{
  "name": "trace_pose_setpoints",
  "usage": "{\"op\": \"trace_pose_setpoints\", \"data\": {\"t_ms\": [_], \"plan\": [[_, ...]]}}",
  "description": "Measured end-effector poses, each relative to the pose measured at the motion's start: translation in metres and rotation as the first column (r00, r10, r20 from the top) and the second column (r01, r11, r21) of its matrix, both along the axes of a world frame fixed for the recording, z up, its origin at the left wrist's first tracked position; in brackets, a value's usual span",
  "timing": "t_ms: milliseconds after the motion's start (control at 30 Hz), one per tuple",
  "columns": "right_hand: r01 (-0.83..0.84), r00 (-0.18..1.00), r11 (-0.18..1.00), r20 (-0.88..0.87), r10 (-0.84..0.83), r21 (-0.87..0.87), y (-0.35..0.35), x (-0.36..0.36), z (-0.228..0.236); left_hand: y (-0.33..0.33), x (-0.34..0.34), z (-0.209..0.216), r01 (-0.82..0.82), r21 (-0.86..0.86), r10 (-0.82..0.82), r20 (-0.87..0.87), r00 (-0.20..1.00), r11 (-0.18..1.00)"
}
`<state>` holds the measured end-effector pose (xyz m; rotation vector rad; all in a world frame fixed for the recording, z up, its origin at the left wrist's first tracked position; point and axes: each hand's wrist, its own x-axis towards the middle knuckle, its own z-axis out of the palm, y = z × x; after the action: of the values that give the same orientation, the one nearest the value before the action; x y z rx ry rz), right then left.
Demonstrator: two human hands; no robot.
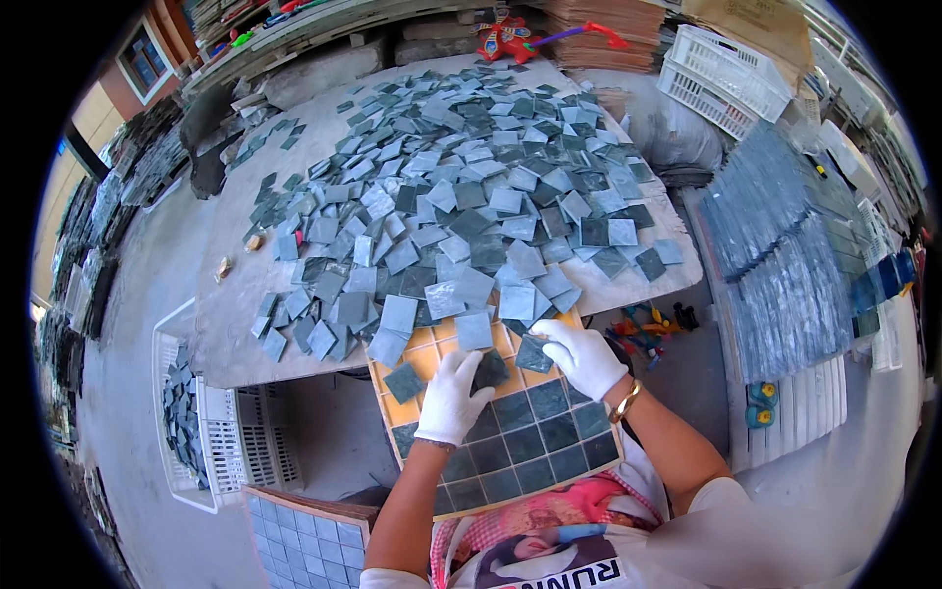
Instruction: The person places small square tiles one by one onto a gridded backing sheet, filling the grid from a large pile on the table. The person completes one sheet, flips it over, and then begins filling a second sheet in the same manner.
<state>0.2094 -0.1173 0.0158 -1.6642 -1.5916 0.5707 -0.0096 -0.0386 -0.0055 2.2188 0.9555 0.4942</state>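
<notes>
A yellow gridded tray (424, 358) lies in front of me, its near cells filled with dark green square stone tiles (535, 475). My left hand (451, 404), in a white glove, is closed with its fingertips at the edge of a dark tile (491, 370) over the grid. To its right, my gloved right hand (581, 357) pinches another green tile (535, 353) at its upper right side. One loose tile (403, 383) sits askew at the tray's left side. Several paler tiles, among them one grey-blue tile (473, 331), overlap the far edge of the tray.
A big heap of loose tiles (432, 196) covers much of the table (235, 334). White crates stand at the lower left (221, 432) and back right (726, 79). Wrapped tile stacks (785, 285) are at right. A tiled panel (304, 540) leans at lower left.
</notes>
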Motion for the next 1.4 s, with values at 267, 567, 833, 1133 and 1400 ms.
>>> {"op": "trace_pose_setpoints", "data": {"t_ms": [267,567,833,1133,1400], "plan": [[-0.118,0.971,0.992,0.203,0.124,-0.043,0.01,0.021,-0.02,-0.004,0.007,0.002,0.11,0.045,-0.109,-0.018,0.994,0.993],[-0.194,0.954,0.977,0.213,0.209,-0.09,-0.008,0.021,-0.01,-0.026,0.028,0.017,0.036,0.133,-0.01,-0.192,0.981,0.99],[0.194,0.882,0.981,0.433,-0.184,0.022,0.044,0.02,0.001,-0.06,0.063,-0.013,0.245,0.305,-0.096,-0.431,0.897,0.92],[0.006,0.916,0.999,0.4,0.014,-0.049,0.065,0.051,-0.004,-0.053,0.062,-0.006,0.282,0.451,-0.233,-0.162,0.959,0.847],[0.047,0.996,0.991,0.078,-0.038,-0.127,0.055,0.06,-0.014,-0.066,0.117,-0.021,0.457,0.377,-0.413,-0.196,0.889,0.805]]}}
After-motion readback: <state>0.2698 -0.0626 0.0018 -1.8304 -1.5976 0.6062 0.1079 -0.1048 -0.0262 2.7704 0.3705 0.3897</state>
